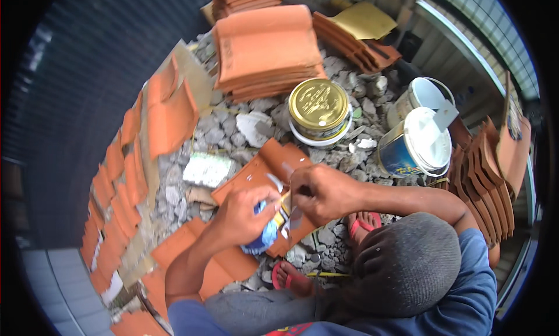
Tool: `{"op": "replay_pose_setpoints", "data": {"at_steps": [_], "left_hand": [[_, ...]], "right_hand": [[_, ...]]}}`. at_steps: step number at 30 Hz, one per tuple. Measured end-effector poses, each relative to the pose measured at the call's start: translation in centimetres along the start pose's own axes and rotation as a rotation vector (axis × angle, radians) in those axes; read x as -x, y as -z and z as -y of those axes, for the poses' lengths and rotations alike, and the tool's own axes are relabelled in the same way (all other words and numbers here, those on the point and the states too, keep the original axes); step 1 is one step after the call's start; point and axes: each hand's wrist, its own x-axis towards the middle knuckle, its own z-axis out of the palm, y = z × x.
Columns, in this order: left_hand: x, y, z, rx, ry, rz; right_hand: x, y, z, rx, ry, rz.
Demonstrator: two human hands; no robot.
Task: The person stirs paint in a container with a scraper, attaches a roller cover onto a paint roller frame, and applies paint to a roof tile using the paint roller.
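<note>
My left hand (244, 214) and my right hand (326, 190) are close together above a curved orange roof tile (279, 152). The fingers of both are closed. A thin yellowish strip (285, 197) shows between them, pinched at my left fingertips; I cannot make out its kind. What my right fingers hold is hidden. Below my left hand lies a crumpled blue wrapping (265, 238), partly covered by it. Next to it a small yellow, black and white piece (283, 220) shows on the tile. Greyish smears mark the tile's surface.
Stacked roof tiles (268, 50) stand ahead on broken rubble. A gold-lidded tin (319, 106) and white-and-blue buckets (402, 152) are to the right, near leaning tiles (480, 179). A whitish block (208, 169) lies left. My feet in pink flip-flops (367, 222) rest on stones.
</note>
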Motion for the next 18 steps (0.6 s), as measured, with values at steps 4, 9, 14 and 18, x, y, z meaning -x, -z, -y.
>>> {"op": "replay_pose_setpoints", "data": {"at_steps": [4,9,14,18], "left_hand": [[-0.4,2.3,3.5,0.130,0.164,0.004],[-1.3,5.1,8.1,0.012,0.206,-0.174],[1.5,10.3,21.1,-0.502,0.649,-0.558],[2.6,7.4,27.6,-0.619,0.537,-0.527]], "right_hand": [[-0.3,-0.4,0.2,-0.155,-0.248,-0.017],[-0.6,-0.1,0.8,-0.309,-0.251,-0.146],[0.0,1.3,-0.3,-0.408,-0.262,-0.276],[0.1,2.1,0.5,-0.258,-0.247,-0.176]]}}
